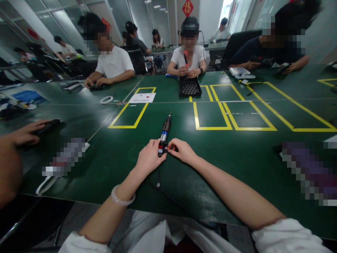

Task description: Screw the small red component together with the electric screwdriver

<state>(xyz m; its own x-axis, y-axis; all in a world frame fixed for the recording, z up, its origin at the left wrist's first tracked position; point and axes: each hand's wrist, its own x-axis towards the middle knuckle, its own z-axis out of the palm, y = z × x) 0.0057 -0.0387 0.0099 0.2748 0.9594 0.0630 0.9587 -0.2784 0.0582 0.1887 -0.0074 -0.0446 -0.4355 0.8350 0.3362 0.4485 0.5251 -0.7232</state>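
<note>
An electric screwdriver lies on the green table, its thin bit pointing away from me. The body is dark, with a silver and blue band and black and red parts at the near end. My left hand grips that near end from the left, fingers on top and thumb along the side. From the right, my right hand pinches a small orange piece against the same end. Whether this piece is fixed to the screwdriver is too small to tell. A thin black cord with a ring terminal trails toward me.
Yellow tape outlines mark the green table. A white paper, a tape roll and a black tray lie farther off. Blurred phones flank me. Several people sit around, one person's hand at my left.
</note>
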